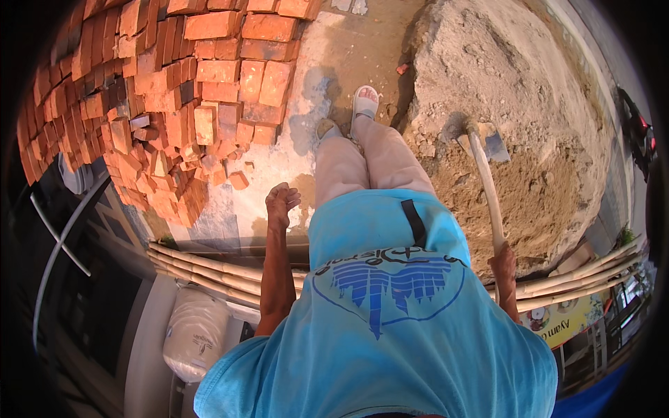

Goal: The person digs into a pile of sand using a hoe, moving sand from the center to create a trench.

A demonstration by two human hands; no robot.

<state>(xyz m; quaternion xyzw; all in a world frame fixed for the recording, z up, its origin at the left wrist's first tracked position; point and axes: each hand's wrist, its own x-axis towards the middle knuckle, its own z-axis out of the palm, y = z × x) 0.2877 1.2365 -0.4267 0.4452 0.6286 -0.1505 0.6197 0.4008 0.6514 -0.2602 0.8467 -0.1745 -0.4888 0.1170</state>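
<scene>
My right hand [504, 264] grips the lower end of a hoe's pale wooden handle [487, 183]. The metal hoe blade [495, 145] lies against a large heap of sand [522, 198], at a spot where darker sand meets paler sand. At my other side, my left hand [282, 201] hangs with its fingers loosely curled, and I see nothing in it. Beyond that hand, a broken piece of brick [239, 180] lies on the ground near a big stack of red bricks [217, 70].
My sandalled feet [365, 104] stand on a strip of concrete ground [308, 125] between bricks and sand. Bamboo poles [219, 269] run crosswise behind me at both sides. A plastic-wrapped white bundle [194, 334] sits past them at lower left, a yellow banner [569, 318] at lower right.
</scene>
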